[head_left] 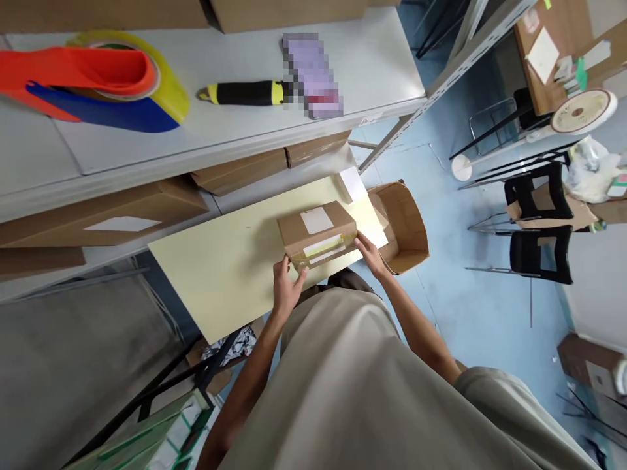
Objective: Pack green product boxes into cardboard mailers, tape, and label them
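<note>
A brown cardboard box [321, 230] with a white label on top is held between my two hands over the pale yellow tabletop [215, 261]. Yellow tape and white strips run along its side facing me. My left hand [288, 287] grips the near left corner, thumb on the side facing me. At the right end, my right hand [369, 253] has its fingers against the near right corner. Whether the box rests on the tabletop or is tilted slightly off it, I cannot tell. Beyond its right end lies a small white box [351, 185].
On the shelf [235, 127] above lie a tape dispenser [122, 85], a black and yellow utility knife [243, 93] and a blurred-out phone-like object [313, 75]. An open carton [409, 228] stands on the floor to the right. Black chairs [539, 254] and a fan [582, 111] are farther right.
</note>
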A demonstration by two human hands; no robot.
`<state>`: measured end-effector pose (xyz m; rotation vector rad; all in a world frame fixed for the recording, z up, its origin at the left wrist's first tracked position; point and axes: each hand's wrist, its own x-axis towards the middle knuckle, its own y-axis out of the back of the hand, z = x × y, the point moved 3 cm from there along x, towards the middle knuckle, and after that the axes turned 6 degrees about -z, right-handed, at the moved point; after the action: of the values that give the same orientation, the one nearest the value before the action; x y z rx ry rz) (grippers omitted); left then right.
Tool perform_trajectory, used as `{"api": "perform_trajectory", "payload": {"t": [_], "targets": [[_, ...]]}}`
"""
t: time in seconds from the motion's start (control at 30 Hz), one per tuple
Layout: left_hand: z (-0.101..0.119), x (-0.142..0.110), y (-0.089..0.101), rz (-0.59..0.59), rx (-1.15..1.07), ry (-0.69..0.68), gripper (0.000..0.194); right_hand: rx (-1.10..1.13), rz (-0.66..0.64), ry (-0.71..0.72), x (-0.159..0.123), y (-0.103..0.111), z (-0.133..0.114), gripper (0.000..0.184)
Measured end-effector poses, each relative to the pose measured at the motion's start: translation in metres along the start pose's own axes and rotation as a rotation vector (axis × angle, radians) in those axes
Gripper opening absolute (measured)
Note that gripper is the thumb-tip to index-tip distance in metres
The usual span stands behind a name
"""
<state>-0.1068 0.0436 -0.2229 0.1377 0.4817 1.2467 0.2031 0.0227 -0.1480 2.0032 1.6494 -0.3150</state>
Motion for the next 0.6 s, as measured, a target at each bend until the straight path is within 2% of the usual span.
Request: {"api": "perform_trajectory", "payload": {"t": [0.2,0.3,0.4,0.5,0.6], "targets": [[0.017,0.017,-0.007,0.024,0.012,0.068,0.05,-0.097,0.074,-0.014,-0.017,0.015,0.023,0.093],[0.024,0.032,-0.007,0.012,0.02,0.134,0.05,-0.079,0.068,-0.034,-0.008,0.018,0.033,0.086],[0.035,0.042,-0.005,-0.018,0.047,0.234,0.04,-0.103,0.024,-0.077,0.005,0.022,0.031,0.072],[0.063,0.043,-0.012,-0.015,0.147,0.268,0.036,-0.256,-0.01,-0.137,0.014,0.039,0.021,0.059],[0.11,0.037,-0.043,-0.014,0.215,0.217,0.043,-0.356,0.013,-0.186,0.013,0.085,0.017,0.055]]}}
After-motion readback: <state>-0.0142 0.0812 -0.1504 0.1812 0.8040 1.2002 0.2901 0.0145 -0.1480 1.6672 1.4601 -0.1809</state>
